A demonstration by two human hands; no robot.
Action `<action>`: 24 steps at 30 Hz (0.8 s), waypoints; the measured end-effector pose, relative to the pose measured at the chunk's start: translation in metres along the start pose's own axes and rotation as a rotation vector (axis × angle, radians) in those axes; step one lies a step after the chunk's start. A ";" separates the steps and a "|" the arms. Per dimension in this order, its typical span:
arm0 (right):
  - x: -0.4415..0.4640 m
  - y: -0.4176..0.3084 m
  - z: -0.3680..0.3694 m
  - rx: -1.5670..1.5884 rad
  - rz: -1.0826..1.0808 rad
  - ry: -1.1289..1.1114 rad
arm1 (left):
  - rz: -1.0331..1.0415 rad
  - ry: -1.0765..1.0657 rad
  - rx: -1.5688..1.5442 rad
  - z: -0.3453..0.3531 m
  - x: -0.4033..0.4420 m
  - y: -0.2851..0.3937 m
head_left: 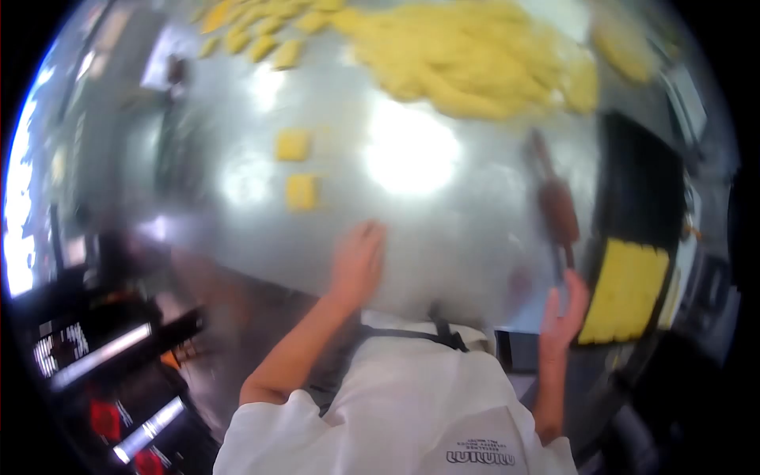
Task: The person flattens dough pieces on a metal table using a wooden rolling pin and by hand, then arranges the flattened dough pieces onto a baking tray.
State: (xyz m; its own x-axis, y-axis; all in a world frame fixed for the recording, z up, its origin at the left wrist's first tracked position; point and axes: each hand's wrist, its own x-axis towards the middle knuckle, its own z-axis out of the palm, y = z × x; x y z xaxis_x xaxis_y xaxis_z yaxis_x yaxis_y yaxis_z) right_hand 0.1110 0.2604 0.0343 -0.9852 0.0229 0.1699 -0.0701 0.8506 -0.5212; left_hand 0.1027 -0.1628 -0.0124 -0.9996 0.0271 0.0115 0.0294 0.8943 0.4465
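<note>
Worktop (467,253) of bright metal fills the middle of the head view; motion blur limits fine detail. Governing relation: right hand (565,307) to rolling pin (559,212). The pin lies towards the right side of the worktop, directly ahead of the right fingers, its near handle pointing back at them. Its long axis runs mainly away from the person, the far end leaning to the left. The right hand is clearly the nearer one. Its thumb stands apart from the fingers, with no grip on the handle discernible; whether the fingertips touch the handle cannot be determined.

Left hand (360,264) is over the near edge area of the worktop, well apart from the pin. Its fingers appear close together, but blur prevents confirming whether they pinch anything; no object is visible in them. Two yellow squares (301,192) lie ahead of it and slightly to its left, one beyond the other, not touching.

To the right of the pin, a dark tray (640,178) bears a yellow slab (627,289) at its near end. A yellow mound (467,59) occupies the far side.
</note>
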 end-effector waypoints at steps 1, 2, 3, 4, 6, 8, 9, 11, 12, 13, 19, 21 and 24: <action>-0.023 -0.009 -0.010 0.021 -0.003 -0.062 | 0.056 -0.053 0.063 0.006 0.002 0.003; -0.056 -0.005 -0.005 0.123 0.112 -0.108 | 0.034 -0.091 0.052 0.008 0.004 0.005; -0.084 -0.004 -0.007 0.042 0.031 -0.151 | 0.017 -0.132 0.044 0.010 0.004 0.006; -0.110 -0.007 -0.007 0.096 0.101 -0.200 | 0.048 -0.113 0.042 0.012 0.005 0.005; -0.183 0.024 0.017 0.035 0.196 -0.233 | 0.062 -0.105 0.073 0.017 0.001 0.001; -0.254 0.064 0.056 -0.157 0.360 -0.385 | 0.088 -0.070 0.125 0.025 0.001 0.001; -0.277 0.074 0.076 -0.224 0.377 -0.392 | 0.117 -0.025 0.142 0.024 0.002 0.005; -0.325 0.106 0.116 -0.293 0.336 -0.916 | 0.144 -0.034 0.164 0.022 -0.001 0.006; -0.338 0.112 0.125 -0.313 0.307 -1.175 | 0.146 -0.038 0.182 0.024 0.000 0.006; -0.351 0.118 0.132 -0.256 0.348 -1.286 | 0.148 -0.032 0.198 0.028 0.003 0.008; -0.352 0.123 0.156 -0.200 0.330 -1.605 | 0.218 -0.036 0.315 0.022 0.002 0.007; -0.337 0.123 0.153 -0.176 0.330 -1.632 | 0.187 -0.054 0.341 0.025 0.002 0.008; -0.334 0.150 0.139 -0.154 0.314 -1.520 | 0.182 -0.049 0.338 0.030 0.004 0.004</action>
State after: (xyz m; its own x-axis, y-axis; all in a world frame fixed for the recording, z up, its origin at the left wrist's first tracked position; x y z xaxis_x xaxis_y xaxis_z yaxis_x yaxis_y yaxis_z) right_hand 0.4082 0.3072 -0.2168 -0.1905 -0.2490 -0.9496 0.0835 0.9597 -0.2684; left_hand 0.0985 -0.1455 -0.0367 -0.9770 0.2127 0.0172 0.2132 0.9695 0.1213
